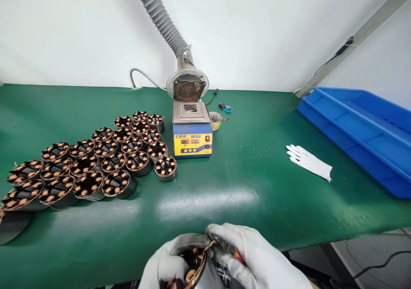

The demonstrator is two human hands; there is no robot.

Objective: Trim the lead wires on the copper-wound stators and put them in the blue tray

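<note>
At the bottom edge of the head view, my left hand, in a white glove, is closed around a motor stator with copper coils inside a grey metal ring. The stator is tilted, and the frame cuts off its lower part. Close against its right side, my gloved right hand is closed on a small hand tool with a red-orange handle. The fingers cover most of the tool, so its kind is hidden. A twisted copper wire end sticks out from the stator's rim between both hands.
Several stators stand grouped on the green table at left. A blue and yellow solder pot sits beneath an extraction hose, beside a small cup. A white glove and blue bins are at right.
</note>
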